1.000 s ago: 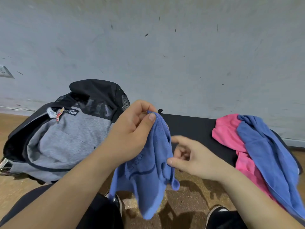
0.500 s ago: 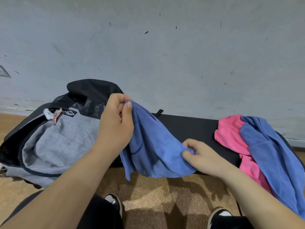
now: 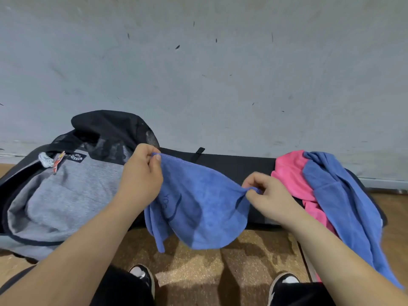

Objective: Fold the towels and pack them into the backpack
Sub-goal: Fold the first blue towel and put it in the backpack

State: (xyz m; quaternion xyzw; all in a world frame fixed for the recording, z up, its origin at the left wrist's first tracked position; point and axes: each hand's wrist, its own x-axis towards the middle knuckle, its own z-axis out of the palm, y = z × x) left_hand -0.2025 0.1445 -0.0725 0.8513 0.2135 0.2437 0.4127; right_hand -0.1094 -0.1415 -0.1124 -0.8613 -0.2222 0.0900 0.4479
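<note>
Head view: holds towel (image 3: 198, 206) stretched in the air before the bench (image 3: 231, 166), backpack (image 3: 66, 195) to its left, left grip (image 3: 141, 173) and right grip (image 3: 267, 195) each pinching a top corner; could drop a corner to the floor (image 3: 198, 272), the pinches being slight and the middle sagging.

single head view, looks forward and down, close over hands, facing wall (image 3: 220, 74).

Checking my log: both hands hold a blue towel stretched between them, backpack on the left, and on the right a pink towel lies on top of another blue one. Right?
Not quite: the head view shows the other blue towel draped over the pink towel, not under it. The rest holds.
</note>
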